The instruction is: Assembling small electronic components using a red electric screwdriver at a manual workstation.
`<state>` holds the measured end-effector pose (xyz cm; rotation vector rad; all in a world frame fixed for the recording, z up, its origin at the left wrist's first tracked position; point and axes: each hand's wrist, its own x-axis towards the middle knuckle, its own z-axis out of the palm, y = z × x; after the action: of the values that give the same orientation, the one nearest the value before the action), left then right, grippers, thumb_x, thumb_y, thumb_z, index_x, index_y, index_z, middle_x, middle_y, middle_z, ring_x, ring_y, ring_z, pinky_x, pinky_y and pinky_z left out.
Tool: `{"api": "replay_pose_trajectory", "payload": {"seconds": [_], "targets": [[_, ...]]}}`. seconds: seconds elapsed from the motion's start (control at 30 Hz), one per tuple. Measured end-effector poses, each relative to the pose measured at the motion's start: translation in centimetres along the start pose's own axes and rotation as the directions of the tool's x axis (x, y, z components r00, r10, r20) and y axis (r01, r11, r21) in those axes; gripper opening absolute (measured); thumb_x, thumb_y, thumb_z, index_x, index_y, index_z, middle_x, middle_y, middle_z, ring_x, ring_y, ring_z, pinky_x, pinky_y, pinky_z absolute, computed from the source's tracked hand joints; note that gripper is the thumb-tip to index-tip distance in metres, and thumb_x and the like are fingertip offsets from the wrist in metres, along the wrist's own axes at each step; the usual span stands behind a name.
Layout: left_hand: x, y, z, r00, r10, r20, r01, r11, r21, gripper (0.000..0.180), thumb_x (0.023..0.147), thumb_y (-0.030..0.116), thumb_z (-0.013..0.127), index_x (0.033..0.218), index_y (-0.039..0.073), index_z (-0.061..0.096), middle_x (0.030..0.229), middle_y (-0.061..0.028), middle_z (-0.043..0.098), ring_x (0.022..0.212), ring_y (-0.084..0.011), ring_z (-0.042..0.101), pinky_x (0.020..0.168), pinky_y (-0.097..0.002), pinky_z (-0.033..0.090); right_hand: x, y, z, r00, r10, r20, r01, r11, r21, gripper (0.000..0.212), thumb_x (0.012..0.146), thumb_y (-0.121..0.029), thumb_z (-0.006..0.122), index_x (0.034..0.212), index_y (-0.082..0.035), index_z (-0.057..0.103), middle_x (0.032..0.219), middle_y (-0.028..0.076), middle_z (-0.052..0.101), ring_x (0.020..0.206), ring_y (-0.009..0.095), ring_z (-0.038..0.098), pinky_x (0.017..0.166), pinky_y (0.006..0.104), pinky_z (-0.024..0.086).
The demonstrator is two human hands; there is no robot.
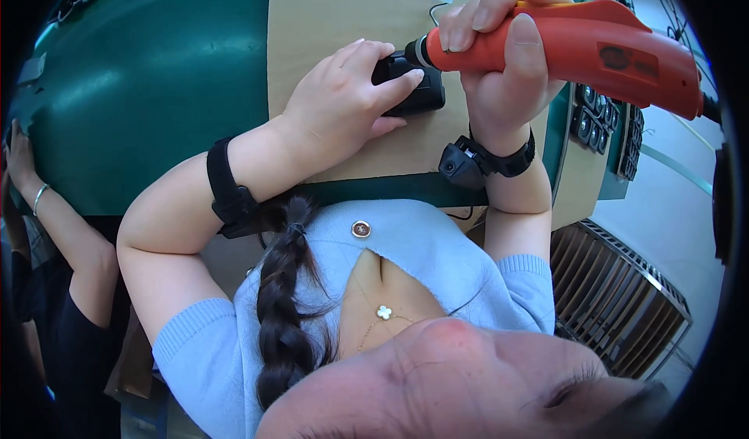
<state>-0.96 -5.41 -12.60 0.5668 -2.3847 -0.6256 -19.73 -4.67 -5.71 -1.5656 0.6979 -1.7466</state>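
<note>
My right hand (pixel 507 57) is wrapped round a red electric screwdriver (pixel 601 45), which is tilted with its black tip end (pixel 417 52) pointing left and down. That end meets the upper part of a small black plastic housing (pixel 425 94); the bit itself is hidden. My left hand (pixel 351 88) grips the housing from the left, with the thumb across its top and the fingers along the far side. The housing rests on a tan board (pixel 359 10). Part of it is covered by my left fingers.
The board lies on a green tabletop (pixel 187 80). A bent metal hook (pixel 434 14) lies beyond the screwdriver. Black parts in rows (pixel 597 118) stand at the right. A slatted metal rack (pixel 616 299) is below the table's right side. Another person's arm (pixel 58 221) rests at the far left.
</note>
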Motion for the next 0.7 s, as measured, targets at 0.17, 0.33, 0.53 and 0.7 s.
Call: {"api": "replay_pose_trajectory", "payload": {"seconds": [0.17, 0.33, 0.53, 0.7], "targets": [[0.19, -0.02, 0.06, 1.0, 0.005, 0.008, -0.005, 1.0, -0.017, 0.057, 0.071, 0.025, 0.085, 0.124, 0.018, 0.065, 0.123, -0.0172, 0.057, 0.115, -0.0361, 0.058, 0.093, -0.043, 0.052, -0.48, -0.41, -0.59, 0.999, 0.009, 0.037, -0.008, 1.0, -0.019, 0.029, 0.097, -0.016, 0.053, 0.125, -0.009, 0.048, 0.087, 0.011, 0.061, 0.065, 0.02, 0.06, 0.063, 0.0365, 0.052], [0.21, 0.1, 0.01, 1.0, 0.015, -0.004, -0.015, 1.0, -0.011, 0.056, 0.071, 0.024, 0.084, 0.123, 0.018, 0.066, 0.123, -0.0174, 0.057, 0.115, -0.0361, 0.058, 0.094, -0.043, 0.051, -0.39, -0.42, -0.44, 0.996, -0.035, 0.081, 0.041, 0.996, -0.076, 0.029, 0.097, -0.018, 0.054, 0.124, -0.009, 0.05, 0.087, 0.011, 0.061, 0.065, 0.02, 0.06, 0.061, 0.0361, 0.051], [0.05, 0.26, 0.08, 1.0, 0.006, -0.007, -0.006, 1.0, -0.018, 0.055, 0.071, 0.023, 0.084, 0.123, 0.017, 0.066, 0.124, -0.0176, 0.057, 0.116, -0.0361, 0.058, 0.095, -0.0426, 0.051, -0.14, -0.71, -0.48, 0.992, -0.02, 0.124, 0.034, 0.993, -0.111, 0.029, 0.097, -0.019, 0.055, 0.124, -0.01, 0.051, 0.087, 0.011, 0.061, 0.063, 0.02, 0.059, 0.059, 0.036, 0.051], [-0.01, 0.15, 0.09, 1.0, 0.015, -0.025, -0.014, 1.0, 0.003, 0.055, 0.071, 0.023, 0.084, 0.123, 0.017, 0.066, 0.124, -0.0179, 0.056, 0.117, -0.0364, 0.058, 0.096, -0.0425, 0.051, -0.33, -0.77, -0.08, 0.995, -0.018, 0.099, 0.024, 0.998, -0.06, 0.03, 0.096, -0.019, 0.056, 0.124, -0.01, 0.052, 0.087, 0.01, 0.062, 0.063, 0.02, 0.059, 0.06, 0.0357, 0.051]]}}
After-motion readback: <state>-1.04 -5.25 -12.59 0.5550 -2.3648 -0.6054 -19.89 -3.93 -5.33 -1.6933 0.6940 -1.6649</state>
